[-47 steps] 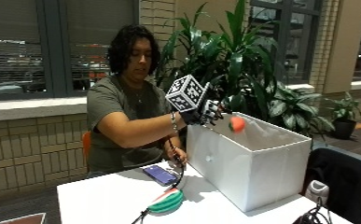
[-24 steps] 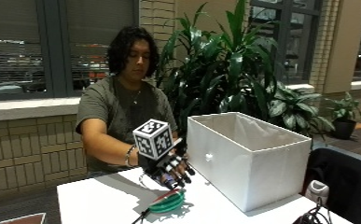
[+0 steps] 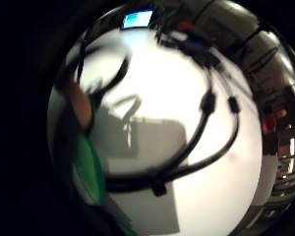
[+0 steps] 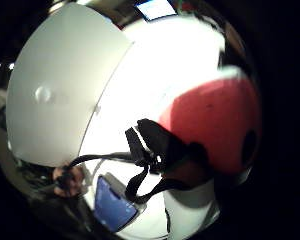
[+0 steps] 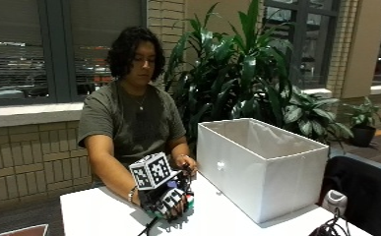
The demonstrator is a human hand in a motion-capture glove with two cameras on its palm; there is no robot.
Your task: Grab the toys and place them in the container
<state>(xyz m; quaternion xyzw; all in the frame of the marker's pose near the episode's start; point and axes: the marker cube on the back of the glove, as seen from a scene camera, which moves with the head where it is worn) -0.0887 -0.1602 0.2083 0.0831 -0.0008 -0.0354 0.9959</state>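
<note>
While the person sits behind the white table (image 5: 105, 216), the outside view shows the black-gloved right hand (image 5: 170, 204) low in the lower centre, fingers curled down over a toy, probably to lift it. The tall white fabric container (image 5: 262, 172) stands just beside it; its contents are hidden. The thumb-side palm view shows a red and green watermelon-slice toy (image 4: 215, 125) close against the palm. The little-finger-side view shows its green rind (image 3: 91, 167) above the table.
</note>
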